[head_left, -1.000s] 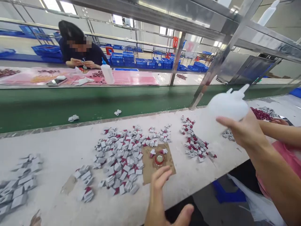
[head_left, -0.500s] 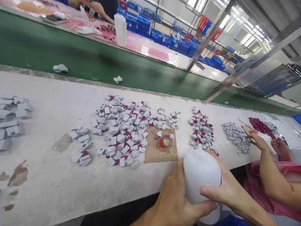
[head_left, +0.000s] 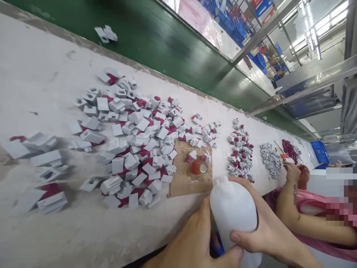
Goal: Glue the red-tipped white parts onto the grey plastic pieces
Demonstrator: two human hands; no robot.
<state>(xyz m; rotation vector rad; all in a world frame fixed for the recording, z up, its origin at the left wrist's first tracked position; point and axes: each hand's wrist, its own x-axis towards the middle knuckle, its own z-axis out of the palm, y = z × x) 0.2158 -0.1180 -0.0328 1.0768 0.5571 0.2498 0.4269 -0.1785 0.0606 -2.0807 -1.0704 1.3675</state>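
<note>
A white plastic squeeze bottle (head_left: pixel 232 212) is gripped between my two hands at the table's front edge, its nozzle end tilted toward the table. My left hand (head_left: pixel 195 238) wraps its left side, with the thumb across the front. From the right, my right hand (head_left: pixel 262 223) closes round it, thumb pressed on the body. Just beyond lies a piece of brown cardboard (head_left: pixel 181 182) bearing a small red container (head_left: pixel 196 167) with a clear round end, wet-looking around it. Two small grey and dark red pieces (head_left: pixel 192 155) lie there too.
A large heap of grey and dark red pieces (head_left: pixel 145 149) spreads left of the cardboard; a smaller heap (head_left: pixel 240 152) lies right. A co-worker's arm (head_left: pixel 292 208) reaches in near a grey pile (head_left: pixel 270 160). Behind the table runs a green belt (head_left: pixel 145 41), with a metal post (head_left: pixel 267 28) beyond.
My view has tilted and come closer to the left-hand heap, and the far table's bottle has left the frame. Both hands keep their hold on the white bottle, which appears slightly further left.
</note>
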